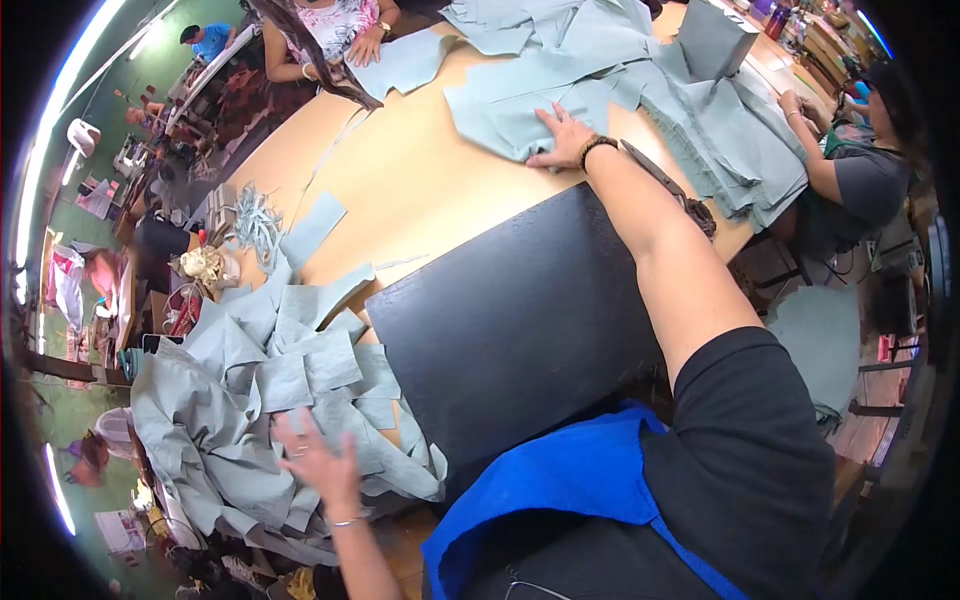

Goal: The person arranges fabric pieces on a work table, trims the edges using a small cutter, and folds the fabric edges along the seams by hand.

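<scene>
My right hand (562,138) rests on the front edge of a stack of grey-green cloth pieces (490,100), its thumb and fingers spread, with the fingertips partly on the cloth. At the lower left, my left hand (318,460) is slightly blurred, fingers apart, over a heap of grey-green cloth pieces (200,400). Whether it touches the heap I cannot tell. Between my hands lies a black board (520,310) on the wooden table (400,170). Dark scissors (655,172) lie beside my right forearm, partly hidden by it.
Across the table a person's hands (366,44) are near more cloth. Another person (870,170) sits at the right, by a thick cloth pile (720,140). Thin cloth strips (257,225) lie at the left edge. Cloth (820,340) also hangs at the lower right.
</scene>
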Demonstrator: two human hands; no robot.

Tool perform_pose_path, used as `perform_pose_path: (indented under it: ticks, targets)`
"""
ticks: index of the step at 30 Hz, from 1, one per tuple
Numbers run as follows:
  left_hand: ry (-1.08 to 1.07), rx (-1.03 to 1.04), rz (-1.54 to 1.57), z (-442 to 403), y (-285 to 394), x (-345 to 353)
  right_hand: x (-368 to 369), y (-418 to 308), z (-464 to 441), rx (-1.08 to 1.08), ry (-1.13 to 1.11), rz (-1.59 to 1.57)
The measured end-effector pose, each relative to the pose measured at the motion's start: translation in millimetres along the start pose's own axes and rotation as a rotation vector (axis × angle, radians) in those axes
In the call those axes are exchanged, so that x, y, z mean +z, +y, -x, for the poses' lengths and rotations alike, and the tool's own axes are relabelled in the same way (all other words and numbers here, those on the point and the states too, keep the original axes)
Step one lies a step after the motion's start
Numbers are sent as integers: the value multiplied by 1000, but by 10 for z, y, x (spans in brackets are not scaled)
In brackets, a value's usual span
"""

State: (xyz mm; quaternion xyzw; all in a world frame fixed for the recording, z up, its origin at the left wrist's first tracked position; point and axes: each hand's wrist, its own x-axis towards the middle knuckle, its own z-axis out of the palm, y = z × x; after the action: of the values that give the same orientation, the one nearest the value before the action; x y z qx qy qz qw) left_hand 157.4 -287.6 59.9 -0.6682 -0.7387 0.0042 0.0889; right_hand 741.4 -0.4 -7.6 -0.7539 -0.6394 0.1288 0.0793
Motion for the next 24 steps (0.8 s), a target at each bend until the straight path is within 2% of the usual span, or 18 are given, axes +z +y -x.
perform_pose_path:
  ticks: [1, 4, 5, 8, 10, 11, 13, 14, 16, 18, 19, 20, 21, 22, 24]
  targets:
    - [-111, 35, 115, 123, 242, 27, -196, -159, 154, 48, 46, 109]
    - [-210, -67, 336, 365, 462, 332, -95, 44, -317, 17, -18, 77]
    - [-129, -105, 346, 407, 476, 417, -41, 75, -363, 13, 108, -51]
    - [66, -42, 786, 340, 667, 277, -16, -179, -252, -155, 124, -434]
    - [-44, -140, 1339, 236, 1046, 108, -270, -721, 482, -226, 60, -526]
    - [-101, -195, 1615, 189, 1281, 14, -298, -937, 801, -312, -43, -547]
    - [-453, -273, 2160, 95, 1735, -152, -243, -1301, 1490, -610, -149, -453]
    - [-554, -369, 2240, 53, 1964, -212, -150, -1379, 1806, -777, -209, -497]
    - [-734, -525, 2239, -43, 2088, 247, -265, -1358, 1781, -767, -344, -515]
    - [-433, -453, 2015, -67, 2340, 247, -430, -1289, 1604, -754, -474, -529]
    - [-421, -563, 2007, -68, 2336, 278, -451, -1141, 1299, -621, -257, -465]
    - [-430, -570, 1986, -52, 2325, 271, -551, -901, 982, -464, -223, -563]
    - [-437, -574, 1965, -24, 2307, 266, -466, -628, 567, -358, -87, -462]
    - [-442, -575, 1943, -10, 2293, 262, -199, -249, 24, -429, 134, -322]
    - [-370, -579, 1840, 52, 2357, 162, -75, 210, -458, -267, 331, -244]
